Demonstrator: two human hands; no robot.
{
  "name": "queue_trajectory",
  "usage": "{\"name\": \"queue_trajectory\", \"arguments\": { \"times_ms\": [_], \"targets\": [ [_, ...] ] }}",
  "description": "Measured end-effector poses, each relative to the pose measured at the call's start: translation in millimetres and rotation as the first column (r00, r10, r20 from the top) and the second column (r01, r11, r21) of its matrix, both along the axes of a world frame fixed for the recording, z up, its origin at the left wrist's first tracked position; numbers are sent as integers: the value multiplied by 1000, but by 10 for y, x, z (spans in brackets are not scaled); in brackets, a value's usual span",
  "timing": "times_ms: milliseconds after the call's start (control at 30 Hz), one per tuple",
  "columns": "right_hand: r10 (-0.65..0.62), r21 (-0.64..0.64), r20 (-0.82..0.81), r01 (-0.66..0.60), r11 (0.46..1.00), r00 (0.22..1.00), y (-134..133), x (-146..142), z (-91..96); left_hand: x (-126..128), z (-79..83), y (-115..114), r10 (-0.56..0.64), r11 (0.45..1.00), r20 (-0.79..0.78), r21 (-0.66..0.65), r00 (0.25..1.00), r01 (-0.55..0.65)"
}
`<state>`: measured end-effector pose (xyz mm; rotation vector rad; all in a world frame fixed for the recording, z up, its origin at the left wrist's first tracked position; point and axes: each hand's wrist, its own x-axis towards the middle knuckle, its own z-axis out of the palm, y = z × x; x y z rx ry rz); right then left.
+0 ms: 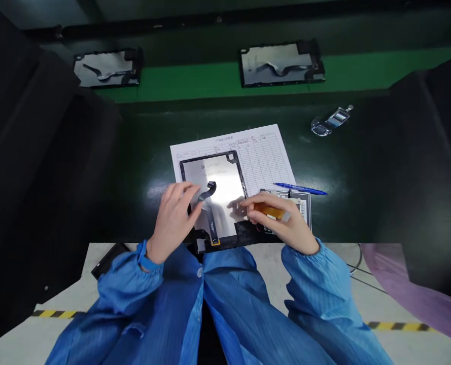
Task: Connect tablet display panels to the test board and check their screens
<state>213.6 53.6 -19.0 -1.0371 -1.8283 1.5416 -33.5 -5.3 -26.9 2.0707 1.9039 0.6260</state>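
Panel at the frame's lower centre, bearing a cable whose long axis runs roughly up-frame. The left hand, nearer, sits half-open at the cable's left, contact unclear; the right hand pinches an amber piece.

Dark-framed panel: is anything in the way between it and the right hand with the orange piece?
Nothing visible blocks the right hand; holding the orange piece, it already reaches the right edge of the dark-framed panel. The left hand is across the panel, by the ribbon cable.
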Motion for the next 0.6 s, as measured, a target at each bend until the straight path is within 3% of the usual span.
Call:
{"name": "queue_trajectory", "arguments": {
  "times_ms": [100,200,333,467,600],
  "targets": [
    [-12,-50,-103,7,999,995,-31,-33,-29,22,-96,401,-138,990,49,-4,989,138],
    [-44,-99,-163,28,995,986,-60,-72,-45,62,-143,617,-173,980,125,-75,977,183],
    [-129,-87,-147,117,989,981,-87,-156,-33,132,-61,593,-189,961,345,-129,919,246],
    [-233,-30,-21,233,972,972,-88,-256,-62,231,16,457,-143,943,469,-204,871,265],
    [-259,42,76,256,966,963,-91,-297,-131,302,32,395,-77,852,611,-370,788,370]
  ]
}}
